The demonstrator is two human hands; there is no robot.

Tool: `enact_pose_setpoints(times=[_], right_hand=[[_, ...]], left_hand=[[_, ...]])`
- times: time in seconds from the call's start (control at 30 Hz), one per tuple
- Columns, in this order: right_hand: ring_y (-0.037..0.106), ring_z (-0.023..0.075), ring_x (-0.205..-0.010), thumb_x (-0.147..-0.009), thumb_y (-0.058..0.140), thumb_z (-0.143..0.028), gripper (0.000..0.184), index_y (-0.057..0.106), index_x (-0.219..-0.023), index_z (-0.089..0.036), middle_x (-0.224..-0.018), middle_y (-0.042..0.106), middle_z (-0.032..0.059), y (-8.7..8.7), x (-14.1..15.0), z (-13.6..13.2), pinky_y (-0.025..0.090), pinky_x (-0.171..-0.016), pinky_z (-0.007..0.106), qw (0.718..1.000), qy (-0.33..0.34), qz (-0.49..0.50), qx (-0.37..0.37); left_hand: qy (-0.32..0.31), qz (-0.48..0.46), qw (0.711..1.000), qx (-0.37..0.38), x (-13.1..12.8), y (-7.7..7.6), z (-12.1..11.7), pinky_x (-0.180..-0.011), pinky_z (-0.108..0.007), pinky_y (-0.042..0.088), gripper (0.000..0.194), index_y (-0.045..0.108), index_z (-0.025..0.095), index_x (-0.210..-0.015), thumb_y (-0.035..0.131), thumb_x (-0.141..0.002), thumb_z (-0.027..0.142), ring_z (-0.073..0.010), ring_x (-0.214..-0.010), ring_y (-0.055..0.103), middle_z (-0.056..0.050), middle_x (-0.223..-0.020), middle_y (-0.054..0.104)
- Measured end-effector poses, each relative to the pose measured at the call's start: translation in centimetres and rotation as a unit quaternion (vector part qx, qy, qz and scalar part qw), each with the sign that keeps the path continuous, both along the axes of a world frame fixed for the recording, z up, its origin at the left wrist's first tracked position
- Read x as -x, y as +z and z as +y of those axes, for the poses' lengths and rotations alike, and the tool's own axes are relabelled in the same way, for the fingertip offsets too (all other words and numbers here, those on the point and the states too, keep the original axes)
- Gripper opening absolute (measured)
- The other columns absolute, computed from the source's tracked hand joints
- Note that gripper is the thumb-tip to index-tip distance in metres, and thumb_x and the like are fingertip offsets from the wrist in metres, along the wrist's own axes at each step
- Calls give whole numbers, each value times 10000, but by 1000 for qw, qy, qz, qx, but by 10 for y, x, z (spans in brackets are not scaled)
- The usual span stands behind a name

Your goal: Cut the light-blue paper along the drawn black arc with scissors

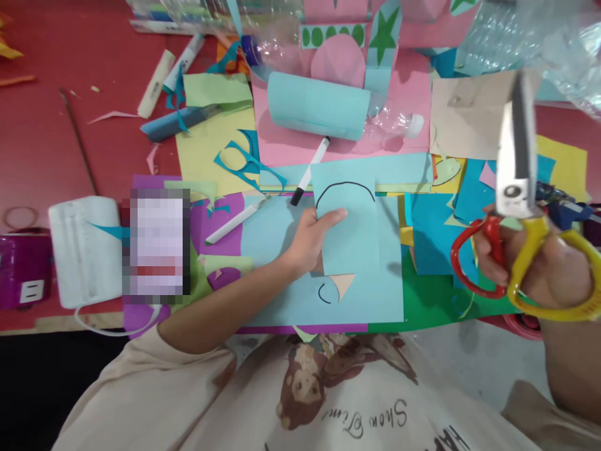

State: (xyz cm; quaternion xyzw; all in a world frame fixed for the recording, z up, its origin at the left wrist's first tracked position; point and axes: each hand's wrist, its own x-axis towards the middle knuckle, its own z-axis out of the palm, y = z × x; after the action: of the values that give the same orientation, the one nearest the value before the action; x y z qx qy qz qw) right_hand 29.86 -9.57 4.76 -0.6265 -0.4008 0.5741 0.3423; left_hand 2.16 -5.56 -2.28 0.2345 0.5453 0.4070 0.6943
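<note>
Cursive lettering reading "Show Time" is printed, upside down to the camera, beside a cartoon figure on the cream shirt [338, 407]; no other text can be read.

Craft table, likely a classroom or home hobby corner; which of the two cannot be told. Red tabletop [42, 144] buried in coloured paper: a pink sheet [408, 94] far centre, a yellow sheet [206, 150] left of it, green paper [432, 300] near right. Teal offcuts [244, 164] and curled scraps scattered around. A black marker [308, 172] lies at centre, a glue stick [156, 84] far left. A clear plastic bottle wrapped in light-blue paper [319, 114] lies on the pink sheet. Red-and-yellow scissors [516, 207] at right.
</note>
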Motion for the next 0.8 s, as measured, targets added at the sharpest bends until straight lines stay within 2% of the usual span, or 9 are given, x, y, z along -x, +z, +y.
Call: enact_pose_setpoints(times=[0.07, 0.13, 0.2, 0.27, 0.37, 0.5, 0.6, 0.7, 0.8], right_hand=[[361, 123, -314, -580, 574, -830, 655, 551, -1032, -356, -631, 501, -20, -4, 12, -10, 275, -278, 305, 997, 48, 60, 20], [423, 154, -378, -610, 473, -873, 678, 558, -1052, -365, -672, 531, 3, -7, 22, -18, 370, -332, 336, 988, 115, 94, 41], [487, 192, -463, -695, 372, -858, 622, 577, -977, -342, -675, 555, 26, -9, 29, -25, 452, -421, 367, 976, 173, 113, 62], [489, 195, -487, -820, 384, -724, 464, 567, -936, -314, -614, 539, 19, -10, 36, -29, 458, -461, 360, 973, 187, 117, 62], [449, 156, -444, -894, 491, -484, 239, 521, -1009, -277, -548, 504, -26, -10, 49, -27, 423, -467, 325, 982, 157, 99, 27], [537, 152, -460, -831, 569, -535, 370, 477, -1019, -230, -605, 594, -14, -13, 68, -4, 439, -431, 302, 988, 124, 87, 19], [570, 148, -491, -787, 650, -419, 357, 480, -1040, -233, -583, 587, -37, -18, 80, 19, 476, -448, 285, 994, 83, 66, -18], [544, 110, -456, -745, 677, -267, 352, 494, -1046, -264, -658, 560, -62, -24, 91, 40, 482, -437, 269, 994, 52, 70, -59], [510, 82, -451, -711, 676, -200, 358, 516, -1022, -279, -731, 538, -63, -30, 98, 57, 471, -427, 257, 992, 32, 85, -93]], left_hand=[[-13, -2, 1000, -15, 1, 0, 0, -665, -313, 519, 259, 619, 189, -713, 765, -611, 378, -211, -718, 667, -3, -690, 675], [-17, 0, 1000, -22, 1, -1, 0, -690, -320, 526, 265, 629, 192, -734, 767, -617, 384, -225, -766, 678, -15, -743, 700], [-15, 6, 1000, -20, 1, -1, 0, -687, -320, 529, 261, 625, 192, -727, 765, -616, 383, -222, -760, 677, -17, -747, 703], [-17, 7, 1000, -18, 1, -1, 0, -665, -310, 529, 259, 620, 189, -716, 760, -617, 383, -207, -729, 670, -13, -731, 698], [-40, 9, 999, -23, 3, -2, -2, -615, -282, 519, 307, 613, 180, -723, 781, -599, 406, -175, -659, 650, -1, -683, 674], [-114, 28, 993, 1, 7, -4, -7, -546, -268, 502, 402, 594, 178, -732, 832, -543, 441, -158, -580, 626, 9, -642, 649], [-182, 7, 983, -10, 9, -4, -8, -490, -261, 490, 396, 622, 179, -751, 819, -574, 473, -168, -555, 633, -7, -659, 671], [-183, -21, 983, -22, 8, -2, -6, -507, -272, 512, 380, 658, 177, -784, 806, -602, 476, -192, -596, 665, -31, -712, 707], [-175, -46, 983, -33, 7, 1, -3, -633, -295, 558, 349, 689, 173, -831, 812, -614, 417, -225, -739, 705, -58, -825, 741]])
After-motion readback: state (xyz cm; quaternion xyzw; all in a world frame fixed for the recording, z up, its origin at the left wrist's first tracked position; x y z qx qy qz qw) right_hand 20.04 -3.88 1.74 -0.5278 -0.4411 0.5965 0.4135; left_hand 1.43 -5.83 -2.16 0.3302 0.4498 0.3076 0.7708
